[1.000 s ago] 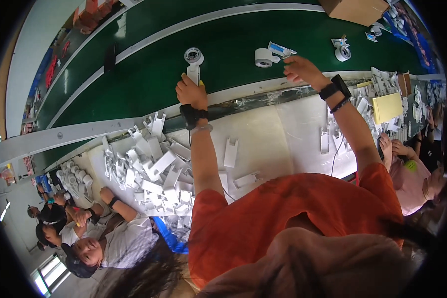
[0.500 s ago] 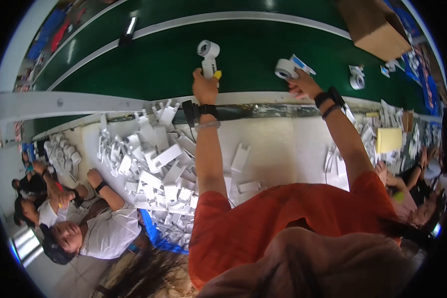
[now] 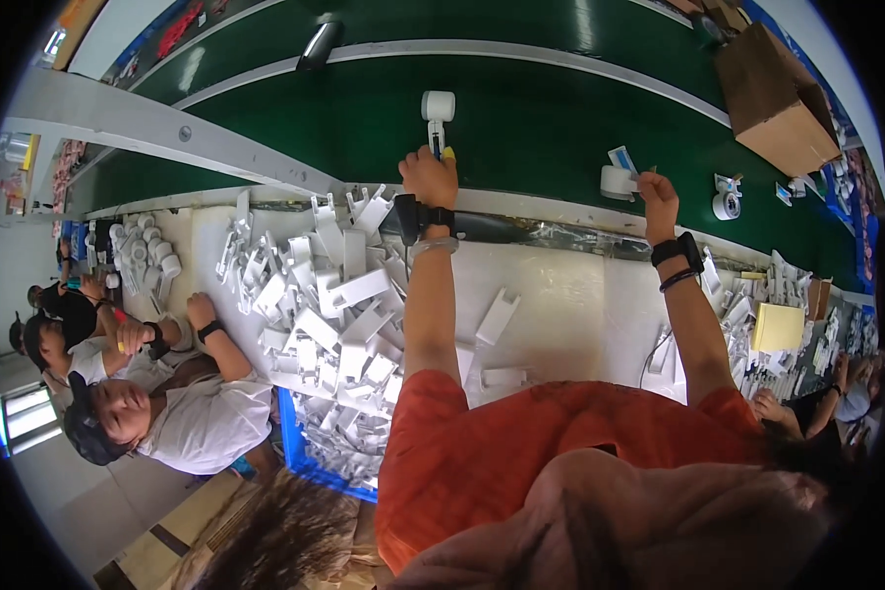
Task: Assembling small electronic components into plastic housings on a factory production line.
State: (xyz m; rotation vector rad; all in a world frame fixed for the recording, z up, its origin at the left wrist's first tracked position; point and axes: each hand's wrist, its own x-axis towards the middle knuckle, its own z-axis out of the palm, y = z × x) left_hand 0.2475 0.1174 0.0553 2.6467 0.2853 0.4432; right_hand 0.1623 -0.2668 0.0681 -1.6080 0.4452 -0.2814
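My left hand (image 3: 431,180) is closed round the handle of a white handheld device (image 3: 439,106) with a drum-shaped head, which points away over the green belt (image 3: 531,128). Something yellow covers a fingertip of that hand. To the right, my right hand (image 3: 661,200) has bent fingers, pinched at the right end of a second white round-headed device (image 3: 618,181). A blue-and-white flat piece (image 3: 621,158) juts up behind this device. How firmly the right fingers grip is hard to see.
A heap of white plastic shells (image 3: 334,285) lies left of my forearm, above a blue crate (image 3: 295,438). Another round-headed device (image 3: 727,199) and a cardboard box (image 3: 777,103) stand right. A metal beam (image 3: 182,133) crosses left. A person in white (image 3: 206,423) sits left.
The whole view has turned, shifting the scene. My left hand still holds its device. My right fingers have slid from over the second device's round head to its right end.
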